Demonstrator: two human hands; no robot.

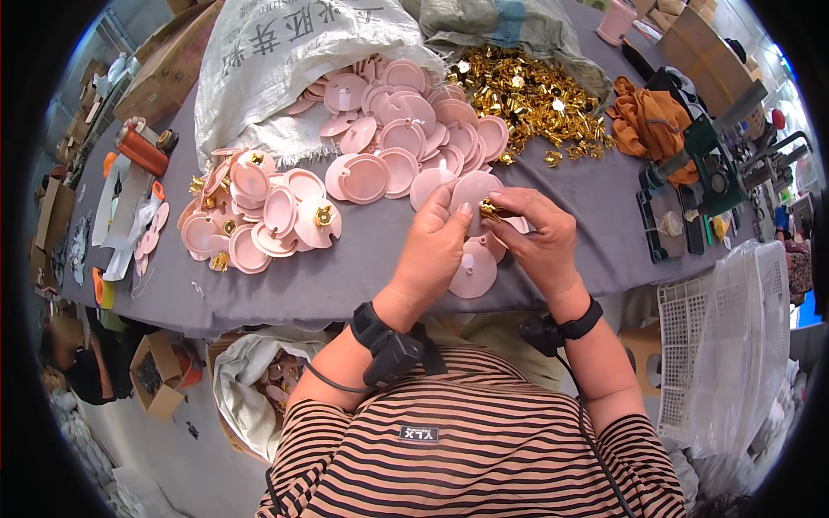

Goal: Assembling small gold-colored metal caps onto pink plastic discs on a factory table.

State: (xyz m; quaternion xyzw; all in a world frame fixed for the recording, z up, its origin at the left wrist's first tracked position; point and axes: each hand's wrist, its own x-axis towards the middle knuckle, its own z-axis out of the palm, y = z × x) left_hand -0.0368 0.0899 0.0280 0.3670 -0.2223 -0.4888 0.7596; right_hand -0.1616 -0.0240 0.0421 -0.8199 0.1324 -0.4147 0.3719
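Both hands meet just right of centre frame, over the near edge of the grey table [345, 276]. The left hand [434, 246] is curled around a pink disc [473, 188], fingers bunched close together along its left rim with the thumb tucked up near the middle. The right hand [537, 237] comes in from the other side, thumb and forefinger pinched tight on a small gold clip [489, 208] that sits right against the face of that disc. The other right fingers are folded loosely underneath.

Another pink disc [474, 272] lies flat on the table just below the hands, partly under them.

Left of centre there's a heap of finished discs [259, 216], several with gold clips already on them. Above the hands, towards top centre, a bigger spill of plain discs [393, 129] comes out of a white sack [276, 60]. To its right sits a pile of loose gold clips [535, 104], touching the discs. Far right: an orange cloth [648, 125] and a green hand press [712, 164]. A white plastic basket [717, 345] hangs at the lower right.
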